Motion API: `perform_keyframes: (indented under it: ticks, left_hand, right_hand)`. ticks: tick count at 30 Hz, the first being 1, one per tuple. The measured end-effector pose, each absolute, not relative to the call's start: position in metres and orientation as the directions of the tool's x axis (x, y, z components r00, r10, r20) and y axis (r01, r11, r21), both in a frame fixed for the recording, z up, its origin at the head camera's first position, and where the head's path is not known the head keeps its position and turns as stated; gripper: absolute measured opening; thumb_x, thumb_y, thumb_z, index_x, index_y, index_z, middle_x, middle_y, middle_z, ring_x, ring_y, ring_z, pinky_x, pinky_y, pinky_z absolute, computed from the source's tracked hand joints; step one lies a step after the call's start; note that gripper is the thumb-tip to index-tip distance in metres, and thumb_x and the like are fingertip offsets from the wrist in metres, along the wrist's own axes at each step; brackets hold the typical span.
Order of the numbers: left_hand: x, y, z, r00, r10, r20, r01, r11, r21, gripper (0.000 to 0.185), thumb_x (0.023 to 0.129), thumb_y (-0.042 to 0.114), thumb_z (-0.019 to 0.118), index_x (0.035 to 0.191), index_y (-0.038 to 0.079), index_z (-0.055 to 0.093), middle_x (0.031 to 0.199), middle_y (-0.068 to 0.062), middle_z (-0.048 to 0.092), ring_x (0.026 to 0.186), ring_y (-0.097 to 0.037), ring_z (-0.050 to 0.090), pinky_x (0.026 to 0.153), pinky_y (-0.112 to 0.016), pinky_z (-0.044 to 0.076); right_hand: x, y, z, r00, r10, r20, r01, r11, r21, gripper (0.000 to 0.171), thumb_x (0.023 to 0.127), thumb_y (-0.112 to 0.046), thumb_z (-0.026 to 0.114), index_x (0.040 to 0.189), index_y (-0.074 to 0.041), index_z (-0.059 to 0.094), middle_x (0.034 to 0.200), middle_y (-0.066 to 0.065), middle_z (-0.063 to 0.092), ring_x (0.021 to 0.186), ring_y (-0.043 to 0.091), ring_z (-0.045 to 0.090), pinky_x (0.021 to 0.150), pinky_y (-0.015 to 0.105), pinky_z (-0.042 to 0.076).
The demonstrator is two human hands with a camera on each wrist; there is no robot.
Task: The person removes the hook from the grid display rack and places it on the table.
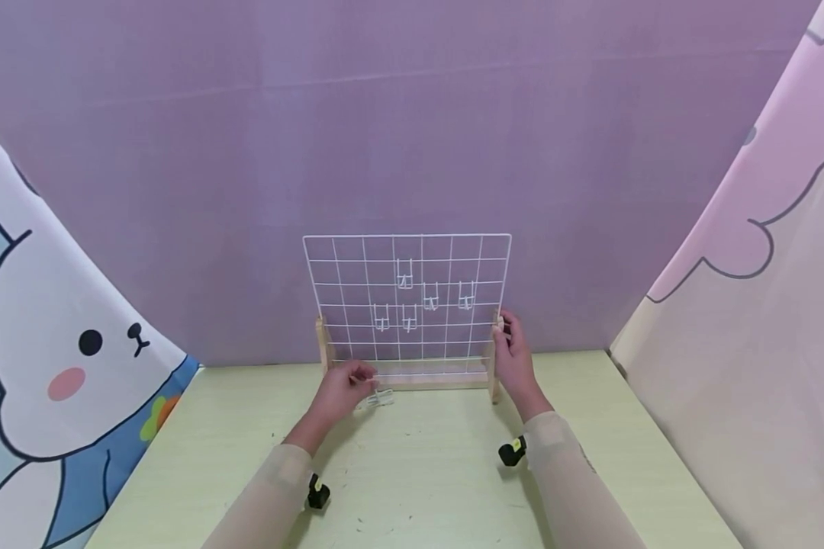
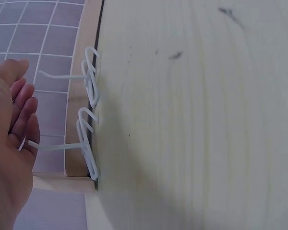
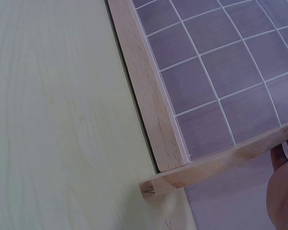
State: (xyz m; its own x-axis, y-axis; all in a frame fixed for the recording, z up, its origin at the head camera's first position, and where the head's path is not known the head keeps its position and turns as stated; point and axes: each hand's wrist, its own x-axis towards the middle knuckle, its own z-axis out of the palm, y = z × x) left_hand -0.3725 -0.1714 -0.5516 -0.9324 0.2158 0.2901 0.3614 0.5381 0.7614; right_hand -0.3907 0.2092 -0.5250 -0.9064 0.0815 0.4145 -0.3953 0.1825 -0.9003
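A white wire grid panel (image 1: 436, 335) stands upright in a wooden stand (image 1: 446, 381). Several white hooks hang on the grid, one of them a hook (image 1: 465, 296) at the right. By the stand's front rail, in the left wrist view, are an upper hook (image 2: 89, 79) and a lower hook (image 2: 88, 151), their prongs toward my left hand (image 1: 345, 390). Its fingers are loosely bent, with the lower prong's tip right at the little finger. My right hand (image 1: 513, 358) grips the right wooden upright (image 3: 221, 163); fingers (image 3: 280, 157) show at the upright's outer side.
The stand rests on a pale wood-grain table (image 1: 412, 457), close to the purple backdrop (image 1: 412, 137). Cartoon-printed cloths hang at both sides, the left cloth (image 1: 48, 320) with a rabbit. Small dark marks (image 2: 176, 55) dot the tabletop.
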Motion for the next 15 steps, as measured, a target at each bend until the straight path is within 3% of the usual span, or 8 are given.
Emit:
perform_keyframes:
  ticks: [8,15]
  left_hand:
    - [-0.369,-0.169,-0.541,-0.927,0.174,0.333,0.374,0.514,0.772,0.020,0.098,0.011,0.085,0.116,0.009,0.077,0.108,-0.002,0.075,0.103,-0.018,0.068,0.096,-0.040,0.059]
    - [-0.365,-0.166,-0.523,-0.921,0.140,0.363,0.382,0.504,0.775,0.022,0.101,0.013,0.083,0.119,0.005,0.076,0.113,-0.004,0.075,0.106,-0.023,0.068,0.097,-0.043,0.056]
  right_hand:
    - [-0.391,0.209,-0.525,-0.905,0.078,0.417,-0.399,0.176,-0.900,0.045,0.121,-0.032,0.045,0.163,-0.016,0.042,0.155,0.022,0.051,0.134,0.047,0.055,0.106,0.072,0.051]
    - [-0.390,0.209,-0.523,-0.907,0.080,0.414,-0.397,0.176,-0.901,0.044,0.121,-0.033,0.046,0.162,-0.017,0.044,0.155,0.022,0.052,0.134,0.046,0.055,0.108,0.070,0.051]
